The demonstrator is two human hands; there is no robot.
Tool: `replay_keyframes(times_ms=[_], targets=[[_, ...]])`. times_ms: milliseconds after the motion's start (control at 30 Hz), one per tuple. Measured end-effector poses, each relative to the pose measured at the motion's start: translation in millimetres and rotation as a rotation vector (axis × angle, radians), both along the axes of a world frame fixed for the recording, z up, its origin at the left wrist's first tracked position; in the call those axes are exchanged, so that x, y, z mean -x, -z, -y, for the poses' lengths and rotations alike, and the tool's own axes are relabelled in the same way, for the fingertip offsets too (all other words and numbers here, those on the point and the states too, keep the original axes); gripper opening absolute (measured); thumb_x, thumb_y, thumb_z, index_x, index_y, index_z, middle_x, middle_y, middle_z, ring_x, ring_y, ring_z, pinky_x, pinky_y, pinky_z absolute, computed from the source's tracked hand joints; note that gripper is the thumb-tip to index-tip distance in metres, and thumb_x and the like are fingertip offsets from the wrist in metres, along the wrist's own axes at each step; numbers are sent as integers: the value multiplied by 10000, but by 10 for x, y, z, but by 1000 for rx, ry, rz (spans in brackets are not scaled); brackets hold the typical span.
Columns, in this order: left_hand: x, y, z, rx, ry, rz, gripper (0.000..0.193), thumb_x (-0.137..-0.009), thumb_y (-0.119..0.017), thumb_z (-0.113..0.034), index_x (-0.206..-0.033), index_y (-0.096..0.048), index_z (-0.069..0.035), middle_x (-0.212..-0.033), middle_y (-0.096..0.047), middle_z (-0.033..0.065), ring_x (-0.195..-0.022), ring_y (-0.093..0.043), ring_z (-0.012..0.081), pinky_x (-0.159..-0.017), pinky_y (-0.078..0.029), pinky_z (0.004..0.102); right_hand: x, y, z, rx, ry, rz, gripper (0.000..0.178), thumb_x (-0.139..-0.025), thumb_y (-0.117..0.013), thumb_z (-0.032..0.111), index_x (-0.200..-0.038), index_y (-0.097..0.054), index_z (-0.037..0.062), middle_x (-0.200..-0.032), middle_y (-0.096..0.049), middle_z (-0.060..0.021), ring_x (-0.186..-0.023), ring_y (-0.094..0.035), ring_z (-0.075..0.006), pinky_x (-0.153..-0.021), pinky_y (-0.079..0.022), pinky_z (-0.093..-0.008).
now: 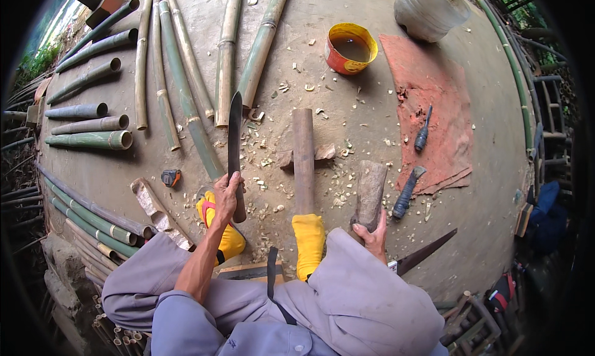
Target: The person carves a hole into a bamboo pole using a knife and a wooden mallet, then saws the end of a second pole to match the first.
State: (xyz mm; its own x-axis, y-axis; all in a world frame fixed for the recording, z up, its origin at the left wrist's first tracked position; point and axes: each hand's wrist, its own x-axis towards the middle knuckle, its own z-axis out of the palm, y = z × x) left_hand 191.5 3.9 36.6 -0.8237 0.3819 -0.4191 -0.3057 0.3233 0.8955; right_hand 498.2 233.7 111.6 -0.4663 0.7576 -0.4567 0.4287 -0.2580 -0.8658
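Note:
My left hand [229, 198] is closed round a machete [235, 130], whose dark blade points away from me. Against the lower end of a short, rough wooden log [370, 192] my right hand [374, 237] is closed, thumb and fingers about it. Between my hands a brown pole [303, 154] lies with its far part over a small wooden block [324, 152]. Its near end meets my right foot in a yellow sock [308, 244]. A saw [427, 252] lies just right of my right hand.
Bamboo poles [180, 77] and cut bamboo lengths [93, 139] lie at left, near a tape measure [171, 177]. Chips litter the floor. A red-yellow bucket [351, 49] of liquid stands ahead. At right, a screwdriver-like tool [423, 133] rests on red cloth [434, 77], beside a dark-handled tool [408, 195].

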Motion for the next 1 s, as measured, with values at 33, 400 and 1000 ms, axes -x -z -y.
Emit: replay_keyframes(times_ms=[33, 400, 1000], targets=[[-6, 63, 49, 31, -34, -31, 344, -946, -584, -352, -835, -633, -30, -691, -605, 11, -605, -558, 81, -556, -429, 233, 40, -24, 10, 46, -8, -18, 858, -618, -790, 315, -1295, -389, -27, -1131, -536, -162, -1029, -528, -241, -902, -437, -366], [964, 57, 78, 140, -108, -276, 323, -966, -565, -323, -853, -632, -28, -708, -567, -11, -668, -477, 68, -620, -382, 232, 62, -16, 123, -186, -194, 152, 991, -646, -776, 287, -1428, -246, -14, -1319, -442, -236, -1210, -471, -333, -1037, -367, -423], [1183, -692, -660, 581, 1250, -666, 500, -911, -533, -492, -780, -638, -21, -711, -584, 157, -679, -587, 362, -610, -451, 462, 1113, -23, -379, -300, -479, 159, 1043, -689, -736, 144, -1519, -105, 163, -1409, -397, -285, -1244, -476, -417, -1032, -412, -443]])
